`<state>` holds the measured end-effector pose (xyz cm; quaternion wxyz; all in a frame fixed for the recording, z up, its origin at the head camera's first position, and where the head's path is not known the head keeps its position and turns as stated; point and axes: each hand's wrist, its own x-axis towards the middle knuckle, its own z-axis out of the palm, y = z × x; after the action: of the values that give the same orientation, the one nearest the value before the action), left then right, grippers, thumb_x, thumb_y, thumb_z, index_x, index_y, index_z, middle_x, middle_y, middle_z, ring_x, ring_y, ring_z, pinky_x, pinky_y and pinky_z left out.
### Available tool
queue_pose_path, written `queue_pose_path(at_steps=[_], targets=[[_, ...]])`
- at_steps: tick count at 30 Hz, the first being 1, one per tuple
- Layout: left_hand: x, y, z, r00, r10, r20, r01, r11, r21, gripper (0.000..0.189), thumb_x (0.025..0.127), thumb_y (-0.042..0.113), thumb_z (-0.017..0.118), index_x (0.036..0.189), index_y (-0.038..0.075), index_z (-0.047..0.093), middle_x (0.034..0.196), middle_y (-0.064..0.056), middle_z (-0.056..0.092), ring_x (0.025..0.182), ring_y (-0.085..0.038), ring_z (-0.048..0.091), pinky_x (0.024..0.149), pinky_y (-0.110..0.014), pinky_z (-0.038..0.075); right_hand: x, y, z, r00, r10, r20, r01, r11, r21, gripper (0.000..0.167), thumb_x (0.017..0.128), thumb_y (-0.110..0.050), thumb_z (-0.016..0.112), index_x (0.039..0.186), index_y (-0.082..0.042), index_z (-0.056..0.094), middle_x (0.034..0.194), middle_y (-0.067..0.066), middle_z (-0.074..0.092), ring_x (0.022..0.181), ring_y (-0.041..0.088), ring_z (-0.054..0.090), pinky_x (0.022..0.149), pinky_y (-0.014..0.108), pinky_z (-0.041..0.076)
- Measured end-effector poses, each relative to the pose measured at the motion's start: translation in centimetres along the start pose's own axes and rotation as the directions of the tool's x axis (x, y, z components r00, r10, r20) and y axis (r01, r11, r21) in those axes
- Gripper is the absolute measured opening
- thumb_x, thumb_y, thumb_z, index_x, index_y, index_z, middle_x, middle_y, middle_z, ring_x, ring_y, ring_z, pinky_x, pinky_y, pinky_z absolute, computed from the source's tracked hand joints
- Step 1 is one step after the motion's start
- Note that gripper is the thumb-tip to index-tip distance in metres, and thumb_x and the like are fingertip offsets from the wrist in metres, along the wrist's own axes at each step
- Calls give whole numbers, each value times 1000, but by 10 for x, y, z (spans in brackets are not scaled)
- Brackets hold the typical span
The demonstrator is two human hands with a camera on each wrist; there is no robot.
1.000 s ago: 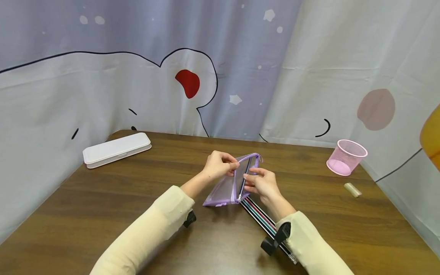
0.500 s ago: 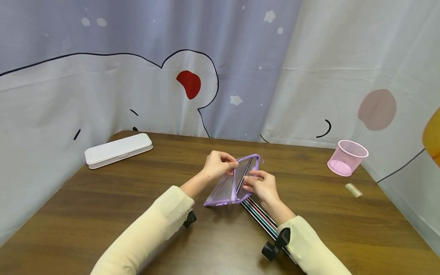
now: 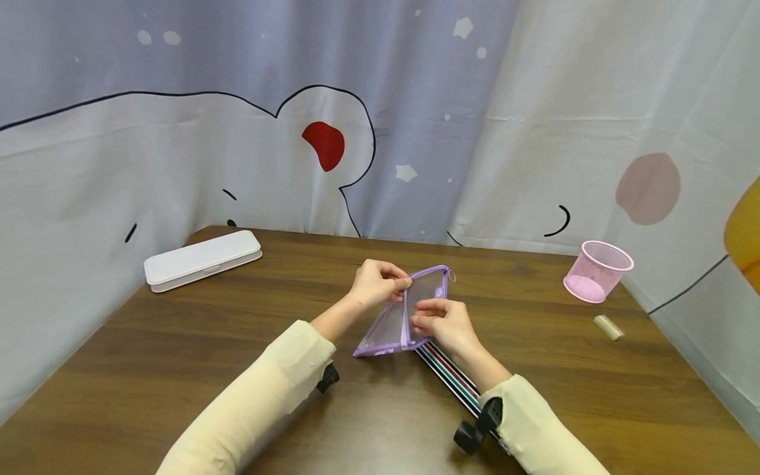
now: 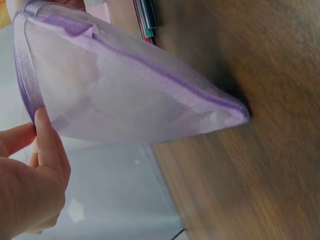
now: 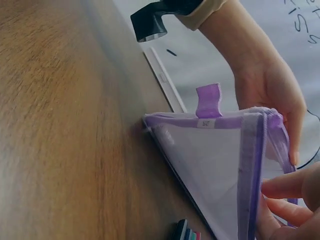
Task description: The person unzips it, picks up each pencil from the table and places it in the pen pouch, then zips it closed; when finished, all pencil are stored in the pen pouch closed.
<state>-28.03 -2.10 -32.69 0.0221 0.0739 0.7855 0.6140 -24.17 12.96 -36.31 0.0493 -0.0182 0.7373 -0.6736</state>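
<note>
My left hand [image 3: 375,285] pinches the mouth edge of a purple-trimmed mesh zip pouch [image 4: 125,95], holding it tilted with a lower corner down at the wooden table. At the pouch's gaping mouth is my right hand [image 3: 446,323], its fingers [image 5: 290,190] loosely bent at the opening; no pencil shows between them. A dark line runs along the lower side of the mesh in the right wrist view. Several dark and coloured pencils [image 3: 450,375] lie side by side on the table under my right forearm, their far ends near the pouch.
A white pencil case [image 3: 203,258], lid closed, lies at the back left of the table [image 3: 285,316]. At the back right stands a pink mesh pen cup [image 3: 596,272], with a small pale cylindrical piece [image 3: 609,328] in front of it. A printed curtain [image 3: 415,119] hangs behind.
The dark pencil that my right hand held slanting at the pouch mouth has slid down into the pouch and out of sight. My right fingers moved slightly left; the left hand stayed put.
</note>
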Motion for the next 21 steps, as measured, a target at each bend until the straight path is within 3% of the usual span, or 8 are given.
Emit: queue_pose_path(at_steps=[6,8,10,12,15,17,19,21], targets=[[1,0,-4,1000,-6,-11,5,999,-32,11,76,5,66,83,-3,67,80,-21,66,51,-7,58,55,-25,57,-10,-1,-17,1000,-30,4,30,999,-27,34,77,6,60,108,17,51,73,2,63,65,10,62,63,25,58],[2,-1,-4,1000,-10,-11,9,999,-40,11,76,5,66,83,-4,67,81,-22,66,51,-7,58,55,-25,57,-16,1,-28,998,-44,55,50,993,-111,33,78,3,61,106,17,52,75,7,64,67,11,62,62,27,58],[3,-1,-4,1000,-9,-10,9,999,-45,11,76,5,66,83,-4,67,82,-23,65,51,-7,58,55,-25,57,-23,3,-40,989,-62,131,93,965,-243,30,78,0,62,103,15,55,78,13,65,67,13,62,60,28,58],[4,-1,-5,1000,-10,-12,9,999,-50,11,76,5,66,83,-4,67,84,-24,65,50,-7,58,55,-25,57,-30,6,-52,973,-90,213,173,895,-412,25,76,-2,63,97,12,59,79,15,65,66,12,61,57,25,57],[4,-1,-6,1000,-12,-22,11,999,-53,12,76,5,66,83,-4,67,84,-24,65,50,-7,58,55,-24,57,-42,9,-64,943,-128,307,303,713,-633,18,73,-7,67,88,3,64,72,6,65,63,6,57,53,18,50],[5,-1,-6,999,-13,-29,12,999,-51,12,76,5,66,84,-5,67,82,-22,66,50,-7,58,55,-24,57,-48,11,-67,929,-152,338,359,600,-715,15,71,-10,69,83,-2,65,68,-1,63,60,2,54,52,15,46],[5,0,-6,999,-17,-32,15,999,-51,12,76,5,66,84,-5,67,78,-20,66,50,-7,58,55,-24,57,-54,13,-68,920,-171,352,387,536,-750,15,69,-12,70,81,-5,66,66,-5,61,59,-1,51,52,14,43],[6,0,-6,999,-17,-33,15,999,-51,12,76,5,66,84,-5,67,75,-17,66,50,-7,58,55,-25,57,-57,14,-68,919,-191,344,393,513,-763,14,69,-12,70,81,-6,66,64,-6,60,58,-2,50,52,14,42]])
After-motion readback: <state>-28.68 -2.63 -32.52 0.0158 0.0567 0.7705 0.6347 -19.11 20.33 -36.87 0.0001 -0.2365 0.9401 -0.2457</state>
